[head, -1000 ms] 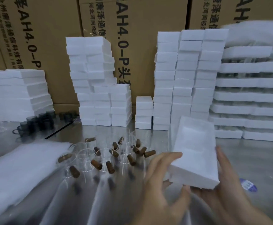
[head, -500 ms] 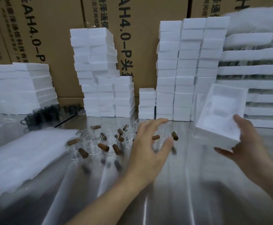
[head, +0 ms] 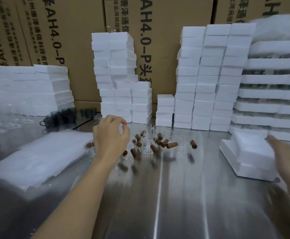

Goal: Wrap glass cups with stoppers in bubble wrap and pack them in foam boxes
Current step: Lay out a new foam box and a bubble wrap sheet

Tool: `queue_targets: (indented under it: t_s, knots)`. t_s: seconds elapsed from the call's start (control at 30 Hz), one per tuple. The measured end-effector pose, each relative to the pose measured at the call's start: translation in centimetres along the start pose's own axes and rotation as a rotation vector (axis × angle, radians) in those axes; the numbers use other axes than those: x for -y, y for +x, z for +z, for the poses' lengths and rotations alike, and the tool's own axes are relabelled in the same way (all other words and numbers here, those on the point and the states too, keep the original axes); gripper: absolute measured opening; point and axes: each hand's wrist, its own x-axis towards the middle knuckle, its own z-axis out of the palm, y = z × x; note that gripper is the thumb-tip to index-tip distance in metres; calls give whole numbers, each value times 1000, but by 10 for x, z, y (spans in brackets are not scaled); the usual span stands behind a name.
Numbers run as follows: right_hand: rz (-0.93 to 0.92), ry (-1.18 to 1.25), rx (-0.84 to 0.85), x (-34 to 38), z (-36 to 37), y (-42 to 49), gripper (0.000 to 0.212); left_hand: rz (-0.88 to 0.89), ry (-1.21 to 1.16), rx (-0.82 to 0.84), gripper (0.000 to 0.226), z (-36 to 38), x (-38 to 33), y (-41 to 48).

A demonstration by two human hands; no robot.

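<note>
Steel tabletop (head: 158,195) is walled at its far edge by stacked foam boxes (head: 204,83). Glass cups with stoppers (head: 149,144) are clustered centrally, partly under the left hand (head: 111,135), fingers curled on nothing visible. Well apart rightward, a foam box (head: 249,152) is flanked by the right hand (head: 285,157), fingers straight.

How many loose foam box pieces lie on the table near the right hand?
2. The lower foam piece lies flat on the steel table at the right; the upper foam piece rests on it, by the right hand.
</note>
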Motion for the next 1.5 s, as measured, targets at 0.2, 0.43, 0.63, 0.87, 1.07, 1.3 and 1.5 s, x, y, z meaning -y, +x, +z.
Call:
queue_targets:
  t_s: [0.2,0.43,0.63,0.87,1.07,1.3,1.5]
  knots:
    - [-288,-243,-99,-2,18,-6,95,-366,211,77,31,-44,69,25]
    - [-367,-226,-140,-26,23,23,47,-739,263,496,50,-37,98,32]
    - [-495,-379,-99,-13,28,-2,57,-721,260,510,51,-38,98,33]
    - [-671,-779,-85,7,31,-41,49,-619,262,556,27,-32,100,32]
    - [-619,-829,8,17,31,-51,42,-653,278,473,48,-25,108,34]
    - [-812,-498,104,38,29,-77,18,-604,94,166,47,-39,90,34]
    - [-811,-426,515,46,39,-98,51,-427,-15,-237,36,-59,62,30]
